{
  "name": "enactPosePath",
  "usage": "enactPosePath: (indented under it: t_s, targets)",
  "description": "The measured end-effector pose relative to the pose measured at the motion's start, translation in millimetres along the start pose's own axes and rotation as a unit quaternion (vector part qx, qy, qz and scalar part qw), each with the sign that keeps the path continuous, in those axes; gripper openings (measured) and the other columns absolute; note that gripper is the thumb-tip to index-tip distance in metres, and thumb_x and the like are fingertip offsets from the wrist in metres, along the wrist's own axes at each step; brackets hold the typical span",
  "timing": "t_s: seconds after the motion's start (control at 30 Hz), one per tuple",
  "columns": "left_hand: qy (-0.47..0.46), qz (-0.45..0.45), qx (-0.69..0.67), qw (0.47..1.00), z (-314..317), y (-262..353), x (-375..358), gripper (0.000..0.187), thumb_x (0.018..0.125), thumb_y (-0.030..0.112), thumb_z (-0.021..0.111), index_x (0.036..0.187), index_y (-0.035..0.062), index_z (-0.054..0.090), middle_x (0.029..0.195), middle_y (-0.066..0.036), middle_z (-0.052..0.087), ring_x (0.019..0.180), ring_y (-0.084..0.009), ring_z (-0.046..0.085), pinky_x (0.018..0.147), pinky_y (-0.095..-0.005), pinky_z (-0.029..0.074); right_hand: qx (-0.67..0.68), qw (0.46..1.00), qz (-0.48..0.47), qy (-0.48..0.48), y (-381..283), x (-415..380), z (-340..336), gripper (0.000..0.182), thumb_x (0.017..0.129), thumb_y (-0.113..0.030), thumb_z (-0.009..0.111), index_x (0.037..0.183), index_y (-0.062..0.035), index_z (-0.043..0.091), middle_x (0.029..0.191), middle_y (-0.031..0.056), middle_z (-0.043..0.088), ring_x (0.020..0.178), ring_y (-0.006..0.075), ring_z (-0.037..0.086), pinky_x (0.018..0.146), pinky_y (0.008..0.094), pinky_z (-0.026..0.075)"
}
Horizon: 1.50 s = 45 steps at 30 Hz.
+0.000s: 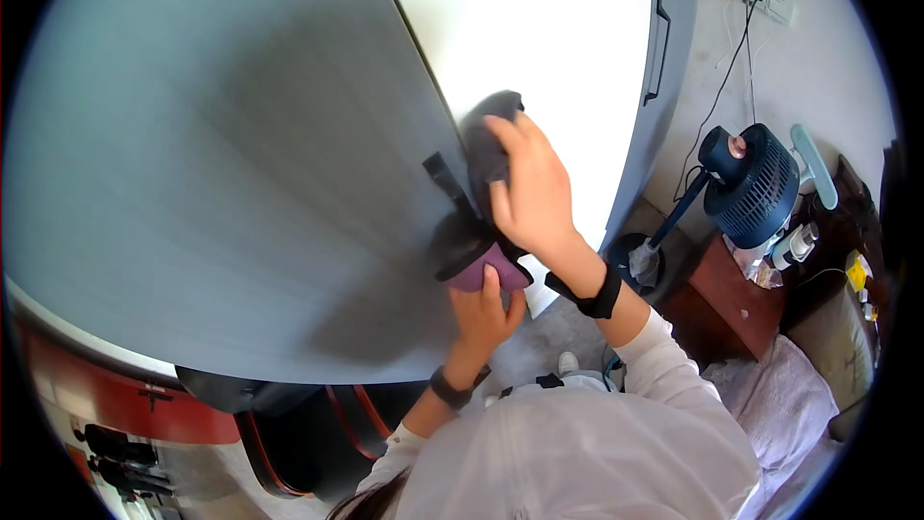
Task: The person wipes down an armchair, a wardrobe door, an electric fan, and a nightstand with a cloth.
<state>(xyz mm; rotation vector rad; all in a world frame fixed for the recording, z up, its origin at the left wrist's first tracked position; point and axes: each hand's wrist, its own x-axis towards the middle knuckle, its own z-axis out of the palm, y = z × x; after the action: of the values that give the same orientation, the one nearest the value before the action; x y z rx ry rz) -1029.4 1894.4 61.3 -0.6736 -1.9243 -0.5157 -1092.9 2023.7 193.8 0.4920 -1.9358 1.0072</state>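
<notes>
A soft, dark padded piece with a purple side (477,274) and a black strap (444,177) is stretched between my hands, in front of the grey and white panels. My left hand (486,316) pinches the lower purple part, thumb on top of it. Higher up, my right hand (535,183) is closed around the other dark padded part (486,149), its fingers slightly blurred. The strap's loose end sticks out to the left over the grey panel. Both of my wrists wear black bands.
A grey panel (241,154) fills the left, beside a bright white one (549,19). Farther right is a black handle (658,50). A dark blue fan (756,188) stands near a brown cabinet (736,294). Black seats with red trim (308,433) are at lower left.
</notes>
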Motion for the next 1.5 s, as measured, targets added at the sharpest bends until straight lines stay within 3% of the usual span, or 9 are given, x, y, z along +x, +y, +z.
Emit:
enactPosePath:
  t_s: [0.27,0.47,0.63,0.83,0.9,1.03,1.1,1.3,1.5]
  targets:
    - [0.008,-0.001,-0.005,1.0,-2.5,5.1,1.3,0.068,0.078,0.013,0.069,0.136,-0.0047,0.037,0.114,-0.024,0.055,0.094,-0.0443,0.056,0.084,-0.0561,0.039,0.002,0.996,-0.082,0.031,-2.4,10.7,8.5,0.054,0.07,0.0,0.058,0.124,-0.0046,0.051,0.124,0.0241,0.051,0.114,0.0437,0.05,0.096,0.0473,0.043]
    - [-0.06,-0.079,-0.031,0.995,-7.4,21.5,-12.2,0.068,0.078,0.012,0.07,0.135,-0.0069,0.038,0.109,-0.025,0.057,0.093,-0.0439,0.057,0.086,-0.0532,0.041,0.059,0.998,-0.001,0.034,14.5,0.3,1.1,0.05,0.072,0.0,0.058,0.122,-0.0035,0.051,0.123,0.024,0.051,0.116,0.0453,0.049,0.103,0.0465,0.039]
    - [-0.051,-0.07,-0.02,0.996,-10.8,35.6,-34.8,0.065,0.078,0.012,0.071,0.132,-0.0092,0.041,0.115,-0.028,0.055,0.1,-0.0455,0.055,0.089,-0.0559,0.04,0.283,0.943,0.158,0.08,41.9,-56.0,16.2,0.047,0.09,0.003,0.045,0.136,0.0052,0.04,0.135,0.0225,0.049,0.127,0.0319,0.047,0.109,0.0382,0.031]
    - [-0.04,-0.022,-0.049,0.998,-22.6,29.2,-9.6,0.062,0.08,0.012,0.069,0.132,-0.0108,0.041,0.118,-0.03,0.053,0.104,-0.0471,0.054,0.091,-0.0558,0.039,0.091,0.991,-0.083,0.048,6.2,-3.9,-12.2,0.071,0.07,0.006,0.044,0.14,0.0003,0.038,0.142,0.0339,0.037,0.136,0.0512,0.029,0.114,0.0502,0.022]
    - [-0.042,-0.045,-0.052,0.997,-27.0,29.5,13.9,0.063,0.081,0.012,0.068,0.132,-0.0131,0.04,0.118,-0.032,0.053,0.104,-0.0482,0.053,0.092,-0.0551,0.039,0.098,0.994,-0.055,0.011,-30.1,49.7,-17.9,0.064,0.08,-0.002,0.056,0.141,-0.0017,0.037,0.138,0.0325,0.04,0.138,0.0473,0.027,0.114,0.0519,0.024]
    - [-0.013,-0.086,-0.033,0.996,-31.6,27.3,63.4,0.072,0.084,0.013,0.066,0.137,-0.0182,0.029,0.119,-0.033,0.049,0.105,-0.0468,0.05,0.092,-0.0512,0.038,0.007,0.964,-0.25,0.087,-36.0,120.0,-2.8,0.067,0.08,-0.004,0.061,0.143,-0.0037,0.035,0.137,0.0278,0.042,0.13,0.0441,0.039,0.111,0.0483,0.032]
    - [-0.026,-0.091,-0.027,0.995,-34.0,27.2,67.7,0.079,0.086,0.012,0.064,0.142,-0.0177,0.017,0.119,-0.03,0.047,0.104,-0.0408,0.048,0.091,-0.0457,0.038,0.01,0.977,-0.209,0.03,-32.4,103.2,-7.5,0.068,0.08,-0.004,0.061,0.143,-0.0054,0.036,0.136,0.0275,0.043,0.13,0.0431,0.04,0.11,0.0473,0.034]
    - [-0.096,-0.101,-0.074,0.987,-35.1,57.3,14.6,0.064,0.082,0.012,0.066,0.135,-0.0135,0.04,0.103,-0.024,0.06,0.091,-0.0411,0.058,0.084,-0.0481,0.043,-0.073,0.977,-0.185,-0.078,18.1,-38.4,6.6,0.073,0.068,-0.008,0.07,0.138,-0.0033,0.047,0.122,0.0193,0.057,0.127,0.0338,0.048,0.109,0.049,0.035]
    - [-0.019,-0.069,-0.094,0.993,-25.3,53.5,8.8,0.065,0.081,0.007,0.066,0.135,-0.0145,0.038,0.114,-0.028,0.055,0.099,-0.0443,0.055,0.09,-0.0509,0.04,-0.033,0.988,-0.137,-0.058,-16.9,17.6,-10.1,0.065,0.075,0.0,0.06,0.138,-0.0033,0.044,0.12,0.0225,0.056,0.119,0.0368,0.051,0.111,0.0484,0.033]
